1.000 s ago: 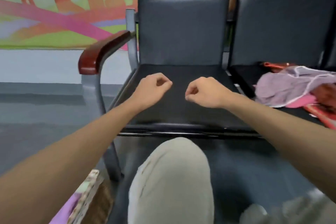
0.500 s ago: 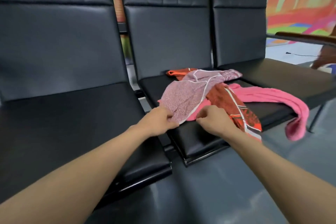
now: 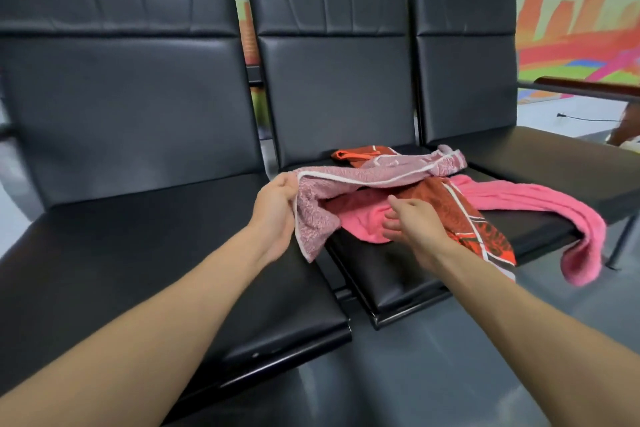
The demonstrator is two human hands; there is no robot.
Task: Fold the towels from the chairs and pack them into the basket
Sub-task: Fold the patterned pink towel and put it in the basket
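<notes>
Mauve towel pinched by left hand; right hand spread nearby.

No lettering, label, brand or number was legible on the towels, the black chairs or the wall mural.

1. The chairs have smooth black leather-like upholstery with a soft sheen
2. The mauve towel is nubby terry with smooth white edging
3. The pink towel is fluffy matt cloth
4. The far-right armrest looks like glossy dark wood
5. The floor is smooth and shiny
</notes>
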